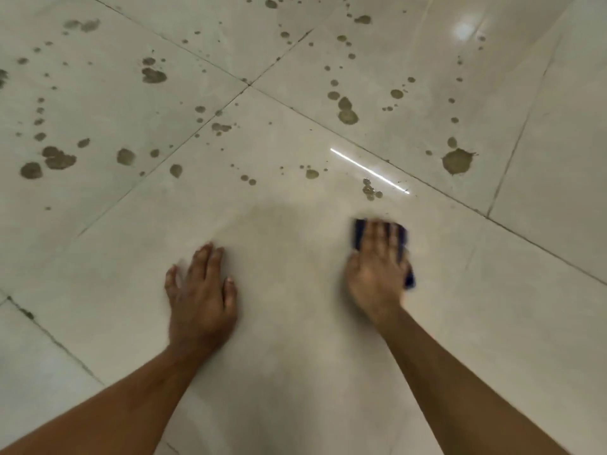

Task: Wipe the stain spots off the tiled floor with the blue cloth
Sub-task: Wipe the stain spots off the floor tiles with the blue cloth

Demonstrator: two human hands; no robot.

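Item: floor (295, 323) of pale glossy tiles, viewed from above, with brownish spots (455, 160) scattered over the far tiles; the near tile around the hands appears largely spotless. Cloth (402, 238): blue, folded small, lying flat on the near tile and mostly covered by the right hand (376, 267), whose straight, spread fingers are pressed down on it; the hand and cloth are blurred. Left hand (200, 290): laid flat on bare tile, fingers spread, nothing held, apparently used as a prop. Nearest remaining marks: a small cluster (369, 188) just beyond the cloth, beside a bright streak of reflected light. Risks, as judged: the cloth is held by pressure alone and could be left behind or bunched on a fast stroke; the spots could be smeared rather than lifted once the small cloth is soiled; the prop hand could slip on the glossy, possibly damp tile; distant spots could be missed under glare. Brands, labels, writing: none visible on cloth or floor.
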